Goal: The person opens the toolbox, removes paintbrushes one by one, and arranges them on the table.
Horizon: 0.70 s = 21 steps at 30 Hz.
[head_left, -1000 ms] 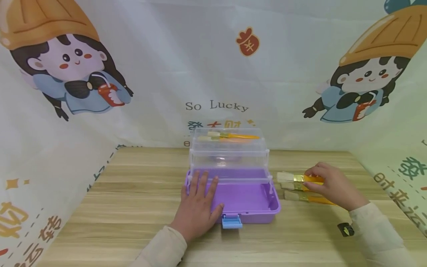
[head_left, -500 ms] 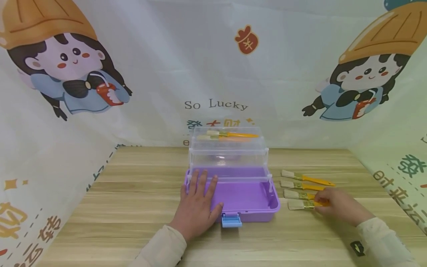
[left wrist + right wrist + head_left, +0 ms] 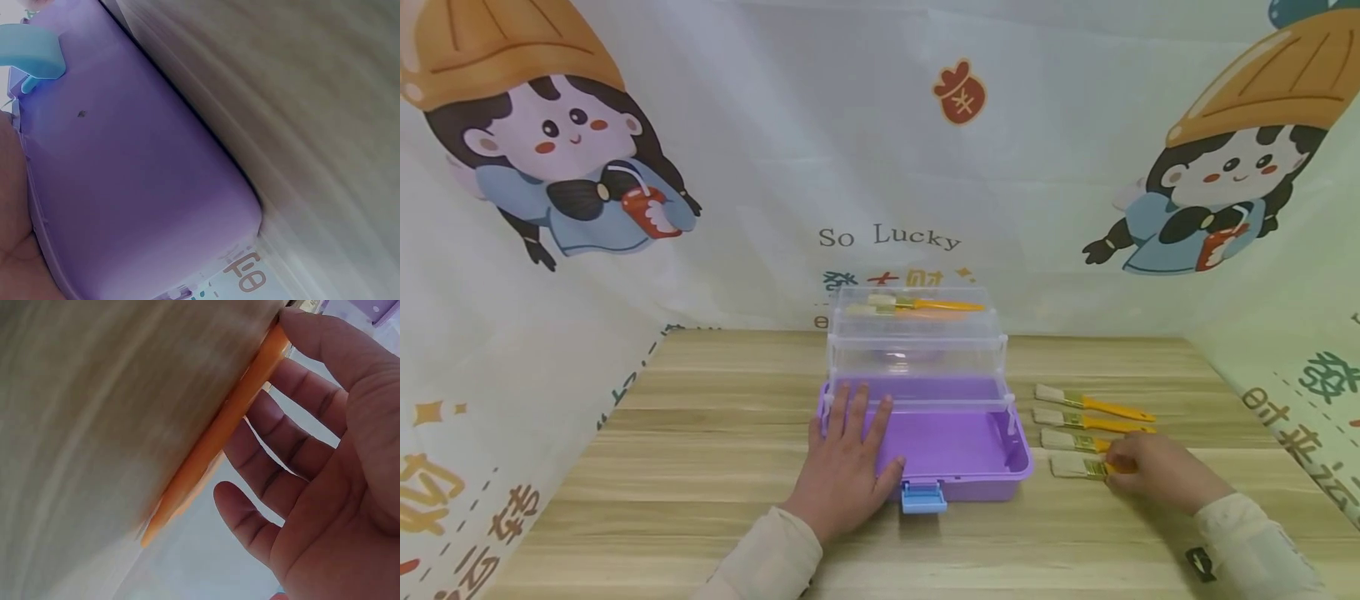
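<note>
A purple storage box (image 3: 951,442) stands open mid-table, its clear tiered trays (image 3: 917,358) raised at the back. My left hand (image 3: 842,467) rests with fingers spread on the box's left side; in the left wrist view the box's purple front wall (image 3: 137,169) and light blue latch (image 3: 37,50) fill much of the picture. To the right of the box lie several flat paintbrushes in a row, bristles pointing left. My right hand (image 3: 1161,471) pinches the nearest paintbrush (image 3: 1075,467) by its handle near the metal ferrule. Its orange handle (image 3: 219,428) lies along the table between thumb and fingers in the right wrist view.
More paintbrushes with orange handles lie in the top tray, one of them a paintbrush (image 3: 947,306) in plain sight. A printed cloth (image 3: 760,167) hangs behind and along both sides of the wooden table (image 3: 700,467).
My right hand has let go of the paintbrush at the back of the row and moved toward me to the nearest one. The left hand stays in place on the box.
</note>
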Each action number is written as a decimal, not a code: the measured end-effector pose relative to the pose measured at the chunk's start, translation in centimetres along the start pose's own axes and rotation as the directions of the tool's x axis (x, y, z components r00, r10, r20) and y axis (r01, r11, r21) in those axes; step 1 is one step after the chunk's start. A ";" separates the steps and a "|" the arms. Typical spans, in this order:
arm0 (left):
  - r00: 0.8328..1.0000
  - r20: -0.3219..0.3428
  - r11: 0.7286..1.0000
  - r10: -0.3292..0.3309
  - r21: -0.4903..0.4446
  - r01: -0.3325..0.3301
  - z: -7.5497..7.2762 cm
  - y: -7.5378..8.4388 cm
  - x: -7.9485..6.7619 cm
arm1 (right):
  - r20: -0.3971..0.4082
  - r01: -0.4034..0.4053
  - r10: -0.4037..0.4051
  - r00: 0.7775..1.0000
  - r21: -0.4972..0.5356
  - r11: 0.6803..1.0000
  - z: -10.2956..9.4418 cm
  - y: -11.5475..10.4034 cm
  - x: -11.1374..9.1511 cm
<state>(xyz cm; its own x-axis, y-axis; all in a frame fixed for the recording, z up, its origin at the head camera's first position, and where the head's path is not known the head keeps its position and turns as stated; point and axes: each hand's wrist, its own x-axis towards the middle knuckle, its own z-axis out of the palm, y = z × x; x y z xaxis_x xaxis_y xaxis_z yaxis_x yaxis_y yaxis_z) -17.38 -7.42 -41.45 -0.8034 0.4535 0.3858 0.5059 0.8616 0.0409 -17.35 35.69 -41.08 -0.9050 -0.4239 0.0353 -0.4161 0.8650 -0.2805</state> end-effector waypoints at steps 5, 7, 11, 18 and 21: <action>1.000 0.009 1.000 -0.003 0.004 0.003 0.0 0.0 0.0 | -0.013 0.003 -0.002 1.000 0.021 1.000 -0.8 -0.4 0.0; 1.000 0.014 1.000 -0.006 0.005 0.006 0.0 0.0 0.0 | -0.020 0.016 -0.015 1.000 0.039 0.999 -1.5 -1.0 0.5; 1.000 0.011 1.000 -0.008 0.003 0.008 -0.1 -0.1 -0.1 | -0.047 0.068 -0.066 0.997 0.051 0.996 -3.7 -3.1 2.2; 1.000 0.012 1.000 -0.007 -0.005 0.007 -0.1 0.0 0.0 | -0.158 0.142 -0.149 0.976 -0.052 0.988 -7.4 -7.3 6.8; 1.000 0.021 1.000 -0.009 -0.003 0.009 -0.1 0.1 0.0 | -0.182 0.171 -0.177 0.967 -0.049 0.984 -8.8 -8.8 9.1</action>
<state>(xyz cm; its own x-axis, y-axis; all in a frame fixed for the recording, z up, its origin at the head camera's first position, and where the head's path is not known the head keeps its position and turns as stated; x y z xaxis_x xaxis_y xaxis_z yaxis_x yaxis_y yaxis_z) -17.31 -7.35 -41.30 -0.8145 0.4505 0.3656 0.4995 0.8650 0.0467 -22.71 26.53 -29.88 -0.8176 -0.5143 0.2589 -0.5686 0.7918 -0.2231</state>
